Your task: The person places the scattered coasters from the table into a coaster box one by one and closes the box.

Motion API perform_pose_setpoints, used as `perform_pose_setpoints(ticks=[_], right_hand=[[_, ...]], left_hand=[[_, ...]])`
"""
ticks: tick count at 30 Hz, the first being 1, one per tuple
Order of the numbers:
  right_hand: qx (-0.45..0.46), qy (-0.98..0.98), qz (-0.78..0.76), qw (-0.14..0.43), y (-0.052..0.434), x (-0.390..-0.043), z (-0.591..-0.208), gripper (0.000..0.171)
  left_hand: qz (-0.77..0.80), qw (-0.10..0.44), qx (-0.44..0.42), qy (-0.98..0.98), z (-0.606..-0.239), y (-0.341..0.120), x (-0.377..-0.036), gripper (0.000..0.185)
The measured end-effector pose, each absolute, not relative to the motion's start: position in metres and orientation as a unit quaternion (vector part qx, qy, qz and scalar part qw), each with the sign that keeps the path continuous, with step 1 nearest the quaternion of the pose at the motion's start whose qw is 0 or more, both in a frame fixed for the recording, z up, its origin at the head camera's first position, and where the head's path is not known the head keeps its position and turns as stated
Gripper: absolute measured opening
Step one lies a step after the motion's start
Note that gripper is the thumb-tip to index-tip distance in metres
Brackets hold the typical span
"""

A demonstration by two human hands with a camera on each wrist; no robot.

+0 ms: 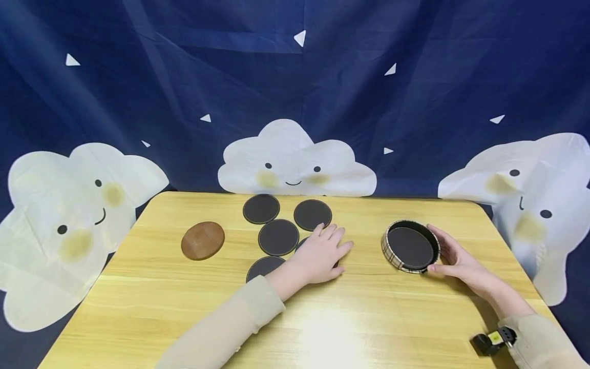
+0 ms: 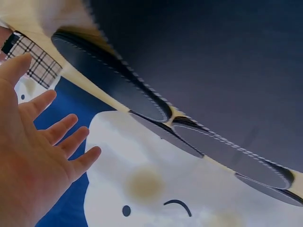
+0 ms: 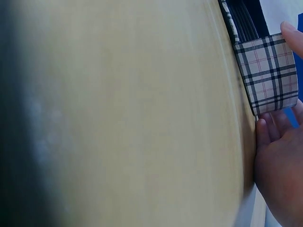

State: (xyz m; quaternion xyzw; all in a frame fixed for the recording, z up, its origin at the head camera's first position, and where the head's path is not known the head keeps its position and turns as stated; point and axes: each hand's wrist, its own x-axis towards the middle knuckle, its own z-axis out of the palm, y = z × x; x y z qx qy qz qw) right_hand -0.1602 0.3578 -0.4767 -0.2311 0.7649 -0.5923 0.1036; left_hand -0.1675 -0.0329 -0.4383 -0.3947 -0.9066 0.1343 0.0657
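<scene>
My left hand reaches over a black round coaster, hiding most of it. In the left wrist view its fingers are spread and fairly straight, with nothing in them. At the right, my right hand grips the side of a round plaid coaster holder, thumb at the front and fingers behind. A black coaster lies inside the holder. Through the gap in the holder's plaid wall, the right wrist view shows several dark layers stacked up.
More black coasters lie behind and left of my left hand: one, another, a middle one and one partly under my forearm. A brown disc lies farther left. A dark blue cloud-print curtain hangs behind the wooden table.
</scene>
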Motion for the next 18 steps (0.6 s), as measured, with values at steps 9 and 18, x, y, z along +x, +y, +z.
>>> perform_pose_setpoints(ticks=[9, 18], right_hand=[[-0.228, 0.768, -0.589, 0.102, 0.357, -0.159, -0.477, 0.099], [-0.231, 0.766, -0.590, 0.102, 0.358, -0.160, -0.476, 0.098]], left_hand=[[0.115, 0.034, -0.378, -0.918, -0.447, -0.050, -0.167, 0.064], [0.115, -0.006, -0.366, -0.923, -0.451, -0.055, -0.167, 0.070]])
